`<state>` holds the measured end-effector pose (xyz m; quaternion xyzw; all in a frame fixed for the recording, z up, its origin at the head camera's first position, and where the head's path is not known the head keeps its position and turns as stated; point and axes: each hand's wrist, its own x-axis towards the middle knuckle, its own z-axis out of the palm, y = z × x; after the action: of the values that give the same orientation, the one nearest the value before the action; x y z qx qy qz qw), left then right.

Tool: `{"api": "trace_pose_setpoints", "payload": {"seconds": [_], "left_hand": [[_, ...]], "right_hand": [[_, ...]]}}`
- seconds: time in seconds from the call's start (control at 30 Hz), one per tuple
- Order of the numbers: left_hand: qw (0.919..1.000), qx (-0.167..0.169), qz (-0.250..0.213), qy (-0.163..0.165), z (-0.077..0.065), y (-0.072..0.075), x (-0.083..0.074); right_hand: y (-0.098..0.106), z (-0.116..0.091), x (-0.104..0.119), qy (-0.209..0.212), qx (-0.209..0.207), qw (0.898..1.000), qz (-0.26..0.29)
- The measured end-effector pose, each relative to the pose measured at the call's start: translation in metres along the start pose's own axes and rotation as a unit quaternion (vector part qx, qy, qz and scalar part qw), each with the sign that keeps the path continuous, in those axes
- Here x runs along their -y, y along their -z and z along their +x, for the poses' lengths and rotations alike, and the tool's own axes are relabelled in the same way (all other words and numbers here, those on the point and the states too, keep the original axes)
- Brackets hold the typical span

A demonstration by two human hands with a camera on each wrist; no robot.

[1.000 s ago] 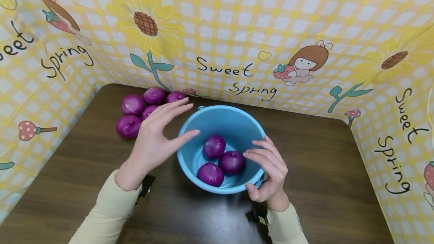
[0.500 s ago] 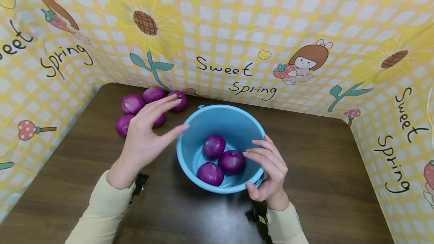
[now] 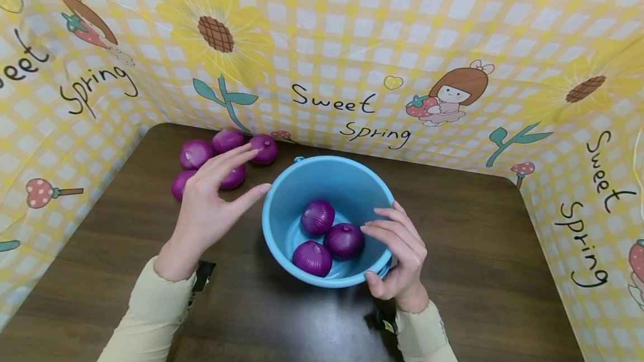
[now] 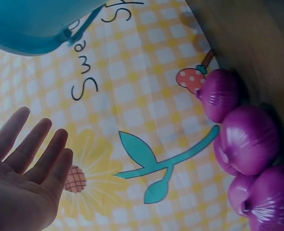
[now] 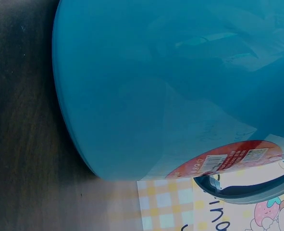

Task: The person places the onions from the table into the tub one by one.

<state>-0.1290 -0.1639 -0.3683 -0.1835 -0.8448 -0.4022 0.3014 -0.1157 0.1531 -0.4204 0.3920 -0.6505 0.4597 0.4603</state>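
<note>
A light blue bucket (image 3: 332, 172) stands upright on the table with three purple onions (image 3: 344, 241) at its bottom. My right hand (image 3: 402, 250) holds the bucket's right rim, its fingers reaching over the inside and the thumb at the front. The right wrist view is filled by the bucket's outer wall (image 5: 146, 96); that hand is out of it. My left hand (image 3: 203, 205) holds nothing, fingers extended and spread from the thumb, whose tip is right at the bucket's left rim. Behind it lie several more purple onions (image 3: 197, 154), one partly hidden. The left wrist view shows these onions (image 4: 250, 139) at right.
The dark wooden table (image 3: 478, 250) is bordered at the back and sides by a yellow checked cloth (image 3: 327, 43) with printed flowers. A dark handle (image 5: 252, 192) and a red label (image 5: 228, 159) show on the bucket's side.
My left hand has drawn leftward, off the bucket's rim and toward me, uncovering more of the onions at the back left. The right hand and bucket stay put.
</note>
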Motion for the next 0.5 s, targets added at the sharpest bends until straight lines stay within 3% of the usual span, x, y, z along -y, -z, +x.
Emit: {"api": "trace_pose_setpoints", "payload": {"seconds": [0.2,0.5], "left_hand": [[0.9992,-0.002,0.024,0.032,-0.008,0.004,0.009],[0.9983,-0.031,0.037,0.034,-0.012,0.013,0.022]], "right_hand": [[0.000,-0.001,0.000,0.001,-0.002,1.000,-0.001],[0.000,-0.003,-0.002,-0.003,0.000,1.000,0.000]]}}
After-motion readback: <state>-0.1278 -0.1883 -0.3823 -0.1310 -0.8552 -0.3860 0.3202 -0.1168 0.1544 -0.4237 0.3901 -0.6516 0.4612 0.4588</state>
